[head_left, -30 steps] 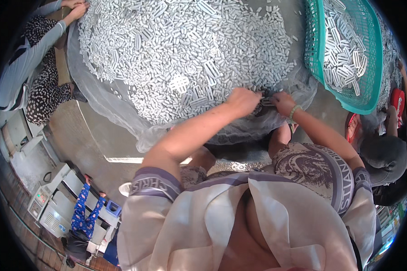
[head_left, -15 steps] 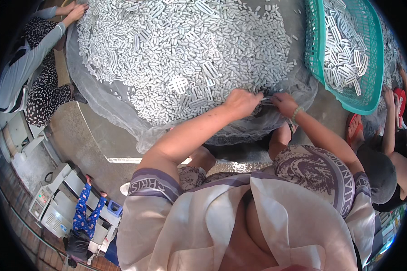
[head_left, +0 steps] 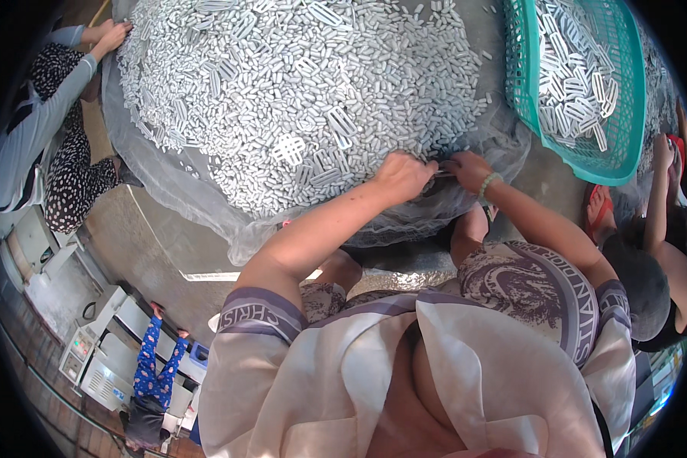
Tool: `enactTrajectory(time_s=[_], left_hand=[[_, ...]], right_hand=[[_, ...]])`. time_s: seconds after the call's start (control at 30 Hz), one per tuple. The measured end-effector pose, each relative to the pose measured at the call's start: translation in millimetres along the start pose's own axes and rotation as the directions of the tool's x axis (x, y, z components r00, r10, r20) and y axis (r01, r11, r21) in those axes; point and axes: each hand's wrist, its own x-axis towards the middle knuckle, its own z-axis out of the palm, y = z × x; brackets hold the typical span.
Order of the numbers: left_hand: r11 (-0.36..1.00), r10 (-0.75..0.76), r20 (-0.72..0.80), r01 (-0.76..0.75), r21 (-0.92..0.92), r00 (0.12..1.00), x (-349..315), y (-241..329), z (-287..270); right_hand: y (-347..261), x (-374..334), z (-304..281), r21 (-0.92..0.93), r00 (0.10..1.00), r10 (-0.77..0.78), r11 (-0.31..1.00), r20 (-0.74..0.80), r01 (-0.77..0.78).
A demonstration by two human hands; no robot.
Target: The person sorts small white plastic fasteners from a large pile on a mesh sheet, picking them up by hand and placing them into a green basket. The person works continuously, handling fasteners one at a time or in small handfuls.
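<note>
Both hands at the near edge of the heap, right of its centre. Left hand (head_left: 401, 176): back of hand up, fingers curled, grip clenched on the left end of a small pale grey metal piece (head_left: 440, 174). Right hand (head_left: 471, 172): facing it from the other side, thumb and fingers bent, grip pinching the right end of the same piece. The piece sits in the narrow gap between the 2 hands, just above the near border of the heap; fingers cover most of it, so its outline is probably slotted but not certain. Pale green beaded bracelet (head_left: 488, 184) on the right wrist.

Heap: many small silver-grey rod-shaped metal pieces (head_left: 282, 91), spread broadly on sheer whitish netting (head_left: 156, 179), which lies gathered in folds along the near side. Among the rods: 1 bright white lattice-shaped piece (head_left: 288, 149) and 1 long slotted silver piece (head_left: 341, 124), both left of the hands and beyond them.

Upper right, beside the netting: teal perforated plastic basket (head_left: 520, 65), holding a pile of slotted silver-grey metal pieces (head_left: 576, 84).

Others: at upper left, a co-worker's hands (head_left: 113, 36) at the heap's left edge. At right, a person in a dark grey cap (head_left: 641, 294). Lower left, a person in blue patterned trousers (head_left: 156, 362) near a white boxy machine (head_left: 103, 382).
</note>
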Motion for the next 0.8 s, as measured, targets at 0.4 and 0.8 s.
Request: enactTrajectory(time_s=[0.4, 0.8], left_hand=[[0.995, -0.077, -0.094, 0.082, 0.058, 0.993, -0.5, 19.1, 32.5], [0.683, -0.312, -0.037, 0.197, -0.704, 0.949, -7.8, -29.4, -25.8]], right_hand=[[-8.7, 0.0, 0.4, -0.023, 0.998, 0.063, 0.998, 0.016, -0.063], [-11.6, -21.9, -28.4, 0.729, 0.974, -0.012, 0.665, 0.224, -0.160]])
